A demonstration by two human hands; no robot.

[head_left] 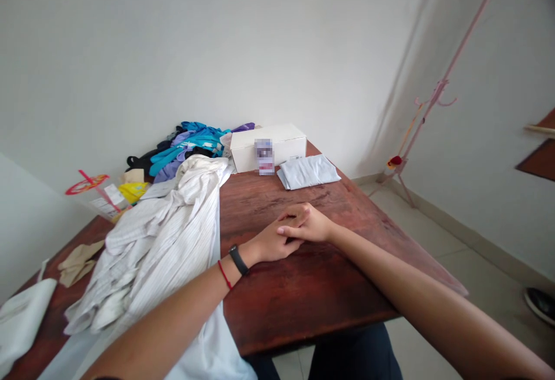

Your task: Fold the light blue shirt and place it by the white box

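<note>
My left hand [269, 244] and my right hand [315, 224] are clasped together above the brown wooden table [295, 305]. The right thumb crosses the back of the left hand, and some fingers are hidden in the clasp. A black band and a red string circle my left wrist. Just beyond my hands lies a folded light-grey garment [309, 172]. Left of my forearm, a striped white garment [173, 212] is spread loosely over the table and down its front edge.
At the back stands a white box [284, 137], a small blurred packet [264, 157] before it. A pile of blue and dark clothes [186, 146] lies beside it. A cup with a red straw [104, 195] and a white device [26, 319] are left. A pink coat stand [433, 99] stands right.
</note>
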